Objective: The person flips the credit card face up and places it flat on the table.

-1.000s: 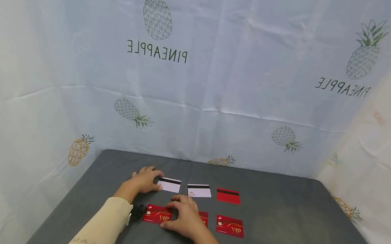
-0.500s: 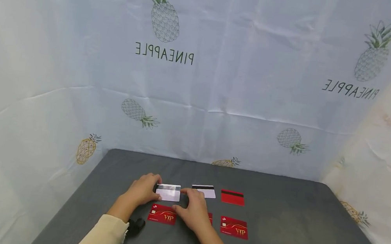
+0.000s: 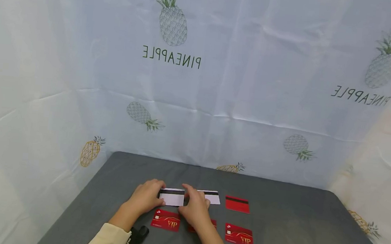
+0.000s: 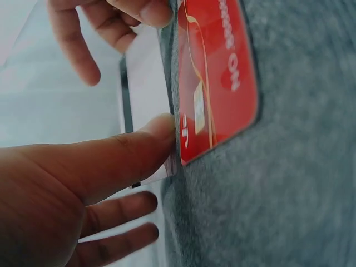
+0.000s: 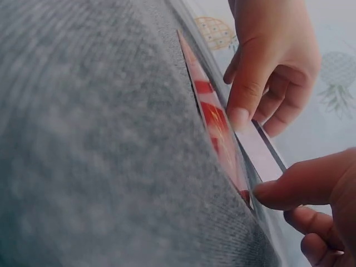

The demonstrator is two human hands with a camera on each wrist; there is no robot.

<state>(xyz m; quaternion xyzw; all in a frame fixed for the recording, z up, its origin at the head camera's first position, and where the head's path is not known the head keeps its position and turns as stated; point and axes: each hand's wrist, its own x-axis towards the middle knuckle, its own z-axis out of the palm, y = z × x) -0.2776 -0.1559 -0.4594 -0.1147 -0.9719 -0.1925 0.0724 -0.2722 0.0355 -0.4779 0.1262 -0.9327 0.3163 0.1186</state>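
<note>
A white card with a black stripe (image 3: 172,199) is held between my two hands above the front row of cards. My left hand (image 3: 143,198) pinches its left end, thumb on the near face and other fingers behind, as the left wrist view shows. My right hand (image 3: 195,209) holds the opposite end between thumb and fingers; in the right wrist view its thumb (image 5: 272,193) lies at the card's near corner. Just below is a red VIP card (image 3: 166,220), lying flat. A second white striped card (image 3: 213,197) lies behind my right hand, partly hidden.
A red card with a black stripe (image 3: 237,204) lies farther right in the back row. In front of it is another red VIP card (image 3: 239,236). My right hand mostly covers a red card (image 3: 213,222). The dark grey table (image 3: 288,225) meets a pineapple-print curtain (image 3: 248,84).
My right hand has moved up to the white card's right end. The card has come nearer from its place at the left of the back row, and the head view has shifted slightly.
</note>
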